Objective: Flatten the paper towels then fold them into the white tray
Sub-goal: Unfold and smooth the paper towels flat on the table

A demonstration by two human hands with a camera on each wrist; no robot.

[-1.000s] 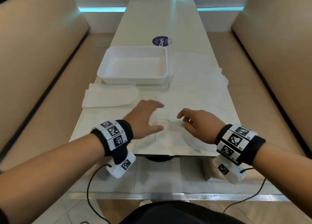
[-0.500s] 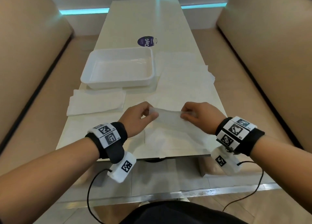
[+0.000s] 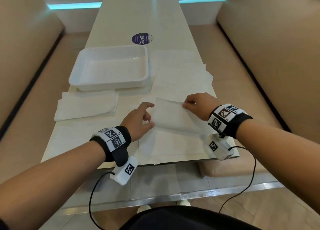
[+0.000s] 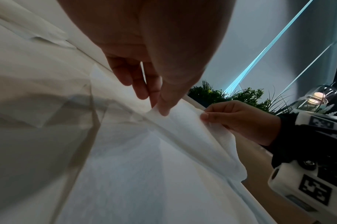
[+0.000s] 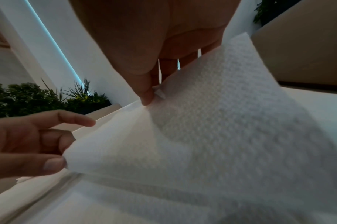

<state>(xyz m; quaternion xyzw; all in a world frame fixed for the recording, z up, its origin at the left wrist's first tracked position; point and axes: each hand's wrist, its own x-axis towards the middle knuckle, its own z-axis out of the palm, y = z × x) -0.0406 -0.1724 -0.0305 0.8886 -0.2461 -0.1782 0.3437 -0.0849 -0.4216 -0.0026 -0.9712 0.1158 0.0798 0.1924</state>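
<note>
A white paper towel point(image 3: 170, 115) is lifted off the near part of the table, its far edge raised and stretched between my hands. My left hand point(image 3: 147, 114) pinches its left corner between thumb and fingers point(image 4: 164, 104). My right hand point(image 3: 190, 105) pinches its right corner with thumb and forefinger point(image 5: 147, 97). The towel's embossed sheet point(image 5: 221, 128) hangs down toward another flat towel point(image 3: 173, 146) at the table's near edge. The empty white tray point(image 3: 110, 84) stands farther back, left of centre.
A folded stack of towels point(image 3: 86, 106) lies left of my hands, in front of the tray. More flat towels point(image 3: 178, 73) cover the table right of the tray. A round purple sticker point(image 3: 141, 38) sits behind it. Beige benches flank the table.
Both hands went from resting on the flat towel to pinching its corners, then raised its edge and carried it farther from me.
</note>
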